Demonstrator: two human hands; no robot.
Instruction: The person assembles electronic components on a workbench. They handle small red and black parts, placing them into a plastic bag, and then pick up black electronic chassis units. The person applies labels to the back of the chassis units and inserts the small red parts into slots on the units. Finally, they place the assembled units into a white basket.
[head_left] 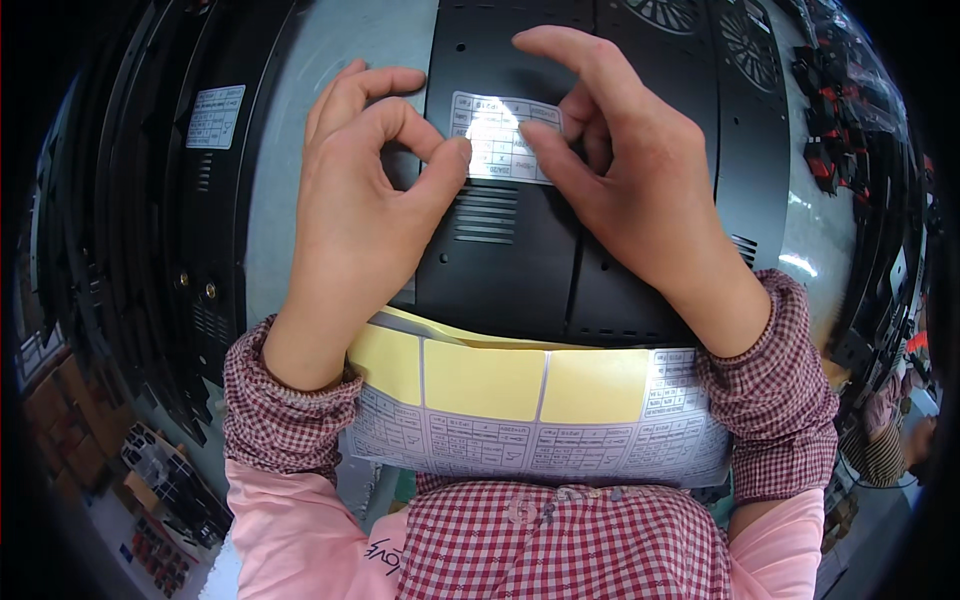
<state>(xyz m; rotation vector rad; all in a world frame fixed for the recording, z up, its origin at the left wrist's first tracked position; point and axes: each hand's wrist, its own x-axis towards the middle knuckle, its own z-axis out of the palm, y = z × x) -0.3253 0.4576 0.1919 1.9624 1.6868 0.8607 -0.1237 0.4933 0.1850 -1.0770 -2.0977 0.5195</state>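
While a worker in pink sleeves [295, 525] with checked cuffs [290, 400] has both arms stretched over a gray counter [300, 75], the left hand [365, 200] pinches the left edge of a silver printed label [500, 165], thumb and forefinger together on it. The right hand [650, 165] meets the label from the right, its thumb across the printed face and its forefinger raised well apart toward the far side; whether the curled fingers of that grip clamp the label's right edge cannot be made out. The label lies over a black metal panel [500, 285], just beyond a set of ventilation slots [485, 212]. Round fan grilles [748, 45] show at the far right of the black metalwork.

Nearer the worker, a sheet of labels [520, 450] spans the space between the wrists, yellow backing [480, 380] bared along its far part. To the left, another black panel [215, 205] bears a similar silver label [215, 117]. Red-and-black parts [838, 160] cluster at far right; a person in a striped sleeve [878, 455] appears at near right.
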